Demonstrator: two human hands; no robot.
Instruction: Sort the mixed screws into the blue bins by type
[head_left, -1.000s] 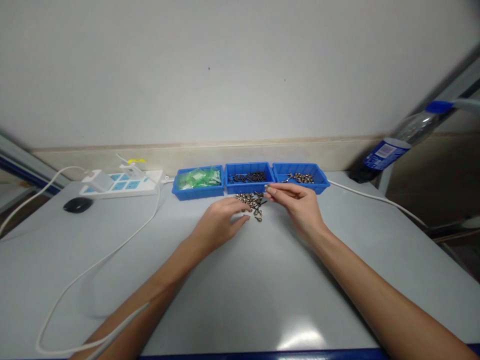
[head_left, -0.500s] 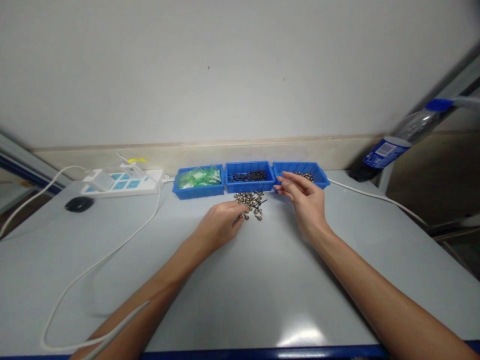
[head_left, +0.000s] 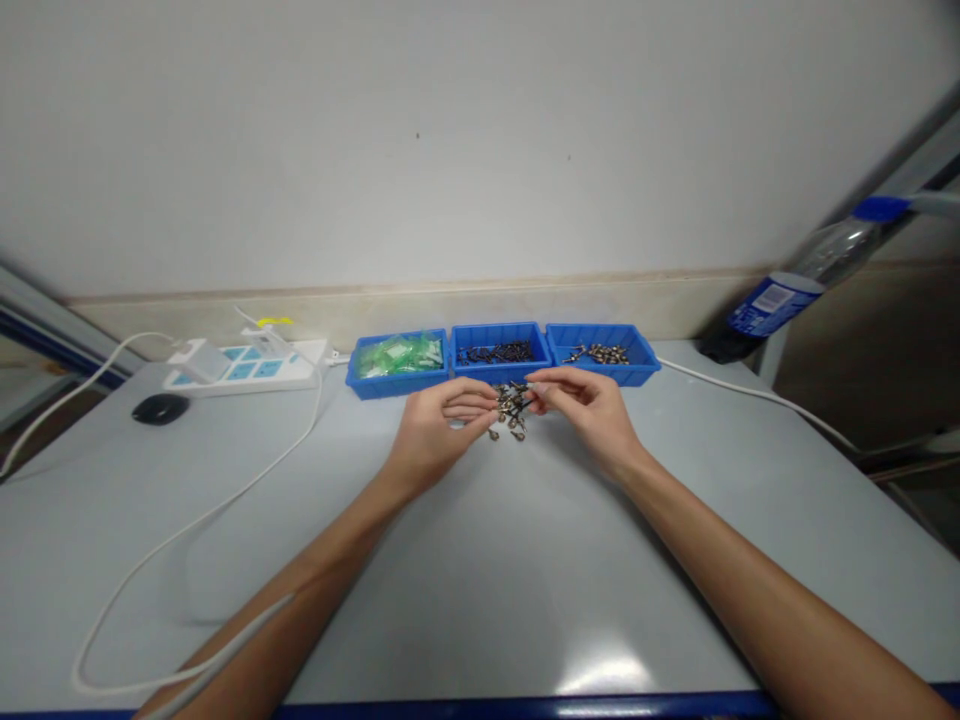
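1. Our left hand point(head_left: 435, 430) and right hand point(head_left: 592, 405) meet over the loose pile of screws point(head_left: 512, 408) on the bench point(head_left: 480, 560), fingers pinched narrow at its edges.
2. Can't tell whether either pinch actually holds a screw; too small.
3. Pile sits just in front of the middle blue tray point(head_left: 499, 368), likely for short reach.
4. Left tray point(head_left: 397, 380) holds green bags; right tray point(head_left: 607, 370) silver parts, kind unclear.
5. Bottle point(head_left: 780, 300) partly cut off.

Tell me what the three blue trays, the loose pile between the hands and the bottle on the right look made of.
Blue trays: moulded plastic, going by the uniform colour and ribbed walls. Loose pile: small metal hardware, apparently screws; some glint silver, others look dark, too small to tell the finish. Bottle: clear plastic, see-through with a blue cap and label. Both hands, left hand and right hand, pinch at the pile.
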